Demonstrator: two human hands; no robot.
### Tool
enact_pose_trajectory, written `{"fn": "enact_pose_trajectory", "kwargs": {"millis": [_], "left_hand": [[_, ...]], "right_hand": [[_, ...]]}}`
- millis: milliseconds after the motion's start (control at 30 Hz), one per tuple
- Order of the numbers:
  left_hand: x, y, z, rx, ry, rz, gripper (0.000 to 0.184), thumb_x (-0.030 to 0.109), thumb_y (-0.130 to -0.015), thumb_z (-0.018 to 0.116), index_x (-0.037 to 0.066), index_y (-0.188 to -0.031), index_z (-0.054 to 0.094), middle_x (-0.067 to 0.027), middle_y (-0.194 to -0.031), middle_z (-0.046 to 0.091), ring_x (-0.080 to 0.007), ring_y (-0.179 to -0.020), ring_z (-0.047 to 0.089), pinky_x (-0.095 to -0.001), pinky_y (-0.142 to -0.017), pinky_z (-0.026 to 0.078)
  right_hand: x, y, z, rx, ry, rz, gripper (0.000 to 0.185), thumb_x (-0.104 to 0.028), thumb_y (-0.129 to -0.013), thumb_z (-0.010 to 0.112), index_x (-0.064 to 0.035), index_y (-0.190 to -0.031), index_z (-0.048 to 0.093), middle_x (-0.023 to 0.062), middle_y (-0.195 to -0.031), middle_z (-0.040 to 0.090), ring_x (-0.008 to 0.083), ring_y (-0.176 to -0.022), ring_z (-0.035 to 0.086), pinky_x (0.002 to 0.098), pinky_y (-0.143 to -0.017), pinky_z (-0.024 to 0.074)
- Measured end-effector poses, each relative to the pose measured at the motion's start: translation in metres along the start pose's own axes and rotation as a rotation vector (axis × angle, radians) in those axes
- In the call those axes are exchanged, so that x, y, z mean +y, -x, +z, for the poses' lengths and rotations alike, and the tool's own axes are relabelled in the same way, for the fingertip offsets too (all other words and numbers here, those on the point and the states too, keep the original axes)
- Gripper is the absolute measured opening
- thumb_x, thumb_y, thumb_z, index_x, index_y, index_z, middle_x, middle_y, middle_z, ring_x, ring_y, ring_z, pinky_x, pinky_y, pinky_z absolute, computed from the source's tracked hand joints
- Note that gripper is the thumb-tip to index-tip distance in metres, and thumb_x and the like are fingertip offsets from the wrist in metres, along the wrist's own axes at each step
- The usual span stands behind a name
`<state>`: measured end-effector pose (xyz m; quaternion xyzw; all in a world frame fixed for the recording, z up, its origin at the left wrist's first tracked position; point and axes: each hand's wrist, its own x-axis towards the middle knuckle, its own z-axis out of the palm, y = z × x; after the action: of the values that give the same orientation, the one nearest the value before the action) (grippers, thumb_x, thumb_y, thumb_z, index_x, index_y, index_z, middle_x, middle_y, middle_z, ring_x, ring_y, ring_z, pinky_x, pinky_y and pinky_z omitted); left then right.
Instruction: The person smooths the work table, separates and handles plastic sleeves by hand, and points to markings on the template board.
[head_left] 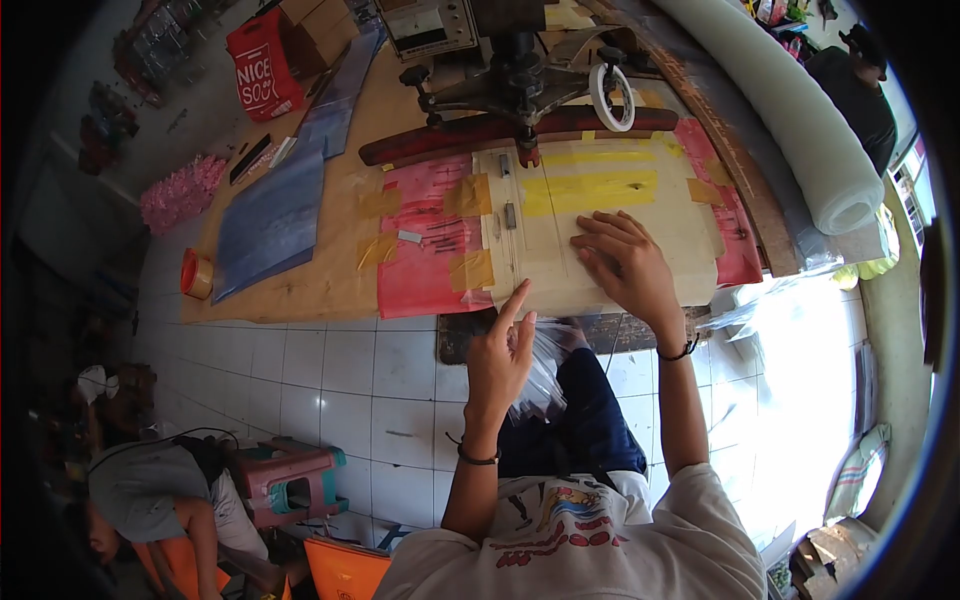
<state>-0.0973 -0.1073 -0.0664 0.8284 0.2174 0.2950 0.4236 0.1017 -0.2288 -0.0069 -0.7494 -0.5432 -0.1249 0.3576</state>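
Note:
My right hand (628, 262) lies on a cream-coloured sheet (600, 235) on the table, fingers spread, holding nothing. Near the table's front edge, my left hand (506, 350) has its index finger extended toward the sheet's left edge, with the thumb apart from it. Small metal pieces (510, 215) sit along that edge. Yellow tape (590, 190) crosses the sheet's upper part. To the left is a red sheet (425, 240) with brown tape patches. Behind the sheets stands a dark metal machine (525, 90) with a long curved red bar (400, 148).
Blue sheets (270, 225) and a tape roll (196, 274) lie at the table's left. A white roll (800, 120) runs along the right. A person (160, 490) is low at the left by a stool (290, 480); another person (855, 95) is at the upper right.

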Motion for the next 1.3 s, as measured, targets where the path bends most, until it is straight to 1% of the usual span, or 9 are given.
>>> {"fn": "enact_pose_trajectory", "kwargs": {"millis": [100,300,500,667,767,867,1000,1200,1300], "left_hand": [[0.000,-0.001,0.000,0.005,0.012,0.005,0.043,0.021,-0.103,0.062,0.019,-0.145,0.058,-0.0144,-0.062,0.055,-0.0225,-0.046,0.046,-0.0382,-0.048,0.041],[0.000,-0.001,0.002,0.052,0.098,0.052,0.045,0.022,-0.103,0.062,0.018,-0.147,0.056,-0.0151,-0.062,0.056,-0.0231,-0.045,0.047,-0.0380,-0.048,0.042],[0.008,-0.004,-0.004,0.005,0.005,0.020,0.047,0.023,-0.103,0.062,0.020,-0.149,0.053,-0.0144,-0.056,0.052,-0.0245,-0.044,0.052,-0.0384,-0.047,0.043],[0.005,-0.006,0.000,0.007,0.032,0.013,0.048,0.024,-0.103,0.062,0.021,-0.150,0.053,-0.0135,-0.054,0.050,-0.0247,-0.044,0.050,-0.0387,-0.047,0.042],[0.003,-0.010,0.003,0.026,0.066,0.039,0.048,0.025,-0.103,0.062,0.021,-0.149,0.053,-0.0166,-0.060,0.056,-0.0256,-0.045,0.053,-0.0390,-0.048,0.044],[0.005,-0.010,0.002,0.003,0.022,0.018,0.047,0.025,-0.102,0.062,0.020,-0.149,0.054,-0.0213,-0.076,0.066,-0.0274,-0.049,0.059,-0.0394,-0.050,0.048],[-0.001,-0.011,0.006,-0.009,0.050,0.029,0.047,0.024,-0.102,0.062,0.020,-0.148,0.054,-0.0241,-0.096,0.072,-0.0298,-0.056,0.066,-0.0399,-0.054,0.052],[-0.005,-0.011,0.007,-0.019,0.039,0.020,0.046,0.022,-0.102,0.063,0.019,-0.147,0.055,-0.0224,-0.096,0.073,-0.0299,-0.057,0.067,-0.0393,-0.056,0.053],[0.000,-0.014,0.003,-0.009,0.064,0.053,0.046,0.022,-0.102,0.063,0.019,-0.146,0.055,-0.0229,-0.099,0.073,-0.0287,-0.058,0.067,-0.0395,-0.056,0.053]], "right_hand": [[0.000,0.000,0.001,-0.001,-0.008,0.016,0.017,-0.016,-0.093,0.069,-0.0067,-0.104,0.077,0.0122,-0.120,0.073,0.0328,-0.121,0.063,0.0465,-0.112,0.0433],[0.000,0.000,0.001,0.009,-0.016,0.012,0.016,-0.016,-0.093,0.068,-0.0064,-0.103,0.077,0.0129,-0.121,0.072,0.0331,-0.120,0.063,0.0469,-0.111,0.0439],[0.000,0.001,0.001,0.020,0.007,0.002,0.016,-0.016,-0.093,0.069,-0.0064,-0.102,0.077,0.0126,-0.120,0.073,0.0328,-0.120,0.064,0.0464,-0.111,0.0447],[0.000,0.000,0.000,0.019,-0.005,0.007,0.015,-0.015,-0.092,0.070,-0.0066,-0.103,0.077,0.0122,-0.119,0.073,0.0325,-0.120,0.064,0.0461,-0.110,0.0453],[-0.002,-0.001,0.002,0.027,-0.005,0.010,0.015,-0.015,-0.092,0.070,-0.0066,-0.103,0.077,0.0121,-0.119,0.073,0.0325,-0.120,0.064,0.0459,-0.110,0.0454],[-0.001,-0.001,-0.001,0.020,-0.009,0.014,0.015,-0.015,-0.092,0.069,-0.0068,-0.103,0.077,0.0120,-0.118,0.073,0.0325,-0.120,0.064,0.0456,-0.110,0.0452],[-0.001,0.000,0.001,0.027,-0.005,0.012,0.016,-0.016,-0.093,0.069,-0.0068,-0.103,0.077,0.0122,-0.118,0.073,0.0326,-0.120,0.064,0.0455,-0.110,0.0453],[-0.003,-0.001,0.000,0.032,-0.022,0.026,0.017,-0.015,-0.092,0.069,-0.0054,-0.104,0.076,0.0127,-0.117,0.074,0.0330,-0.119,0.064,0.0458,-0.107,0.0463],[-0.003,-0.006,-0.004,-0.035,-0.073,0.070,0.020,-0.017,-0.093,0.069,-0.0051,-0.108,0.075,0.0143,-0.121,0.072,0.0333,-0.121,0.062,0.0457,-0.109,0.0444]]}}
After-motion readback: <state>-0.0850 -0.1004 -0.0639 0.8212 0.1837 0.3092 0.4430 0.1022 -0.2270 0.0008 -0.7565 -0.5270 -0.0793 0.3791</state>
